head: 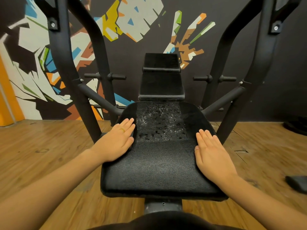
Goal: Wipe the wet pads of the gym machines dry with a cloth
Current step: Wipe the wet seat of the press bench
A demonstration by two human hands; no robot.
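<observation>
Nearest, at 6 o'clock: dark clothing [166, 221]. Left grip [116, 141] flat at 9 o'clock on seat pad [157, 171], fingers straight, holding nothing. Water beads [159, 122] toward 12 o'clock of pad. Right grip [212, 155] flat at 3 o'clock, equally empty. Blurred dark thing [297, 182] on floor [49, 155] at 4 o'clock, possibly the cloth. Best fetch a cloth first, then wipe wet patch in overlapping strokes.

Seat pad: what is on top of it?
Water droplets bead the far half of the seat pad; the left hand and right hand lie flat along its sides. Anything under the palms is hidden.
</observation>
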